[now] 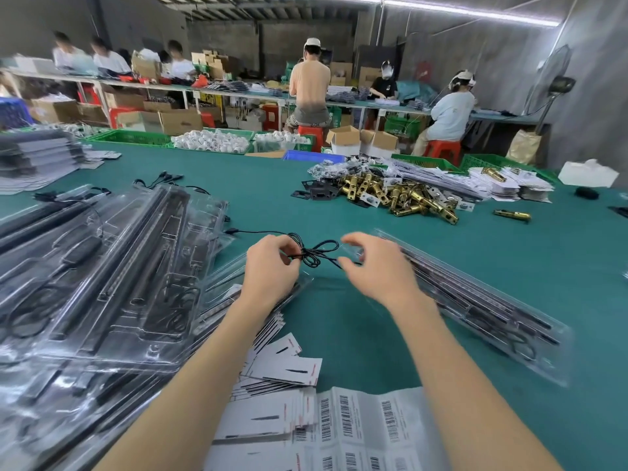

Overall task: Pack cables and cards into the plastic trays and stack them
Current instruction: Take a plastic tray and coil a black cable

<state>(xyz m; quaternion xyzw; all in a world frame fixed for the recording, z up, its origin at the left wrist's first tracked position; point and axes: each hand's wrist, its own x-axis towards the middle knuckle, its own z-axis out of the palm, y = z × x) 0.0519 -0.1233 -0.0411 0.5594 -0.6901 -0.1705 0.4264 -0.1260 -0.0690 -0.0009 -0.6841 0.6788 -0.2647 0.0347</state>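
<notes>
A thin black cable (314,253), looped into a small bow-like bundle, hangs just above the green worktop (356,331) between the two hands: the left hand (272,266) pinches the bundle at its gathered middle with curled fingers, and the right hand (370,266) pinches the cable's free end between thumb and forefinger. Clear plastic trays (112,277) holding black cables lie heaped on the left, with another loaded tray stack (475,300) on the right. Printed cards (282,368) and barcode label sheets (367,423) lie near the forearms, and a pile of brass latch parts (401,195) sits farther back.
</notes>
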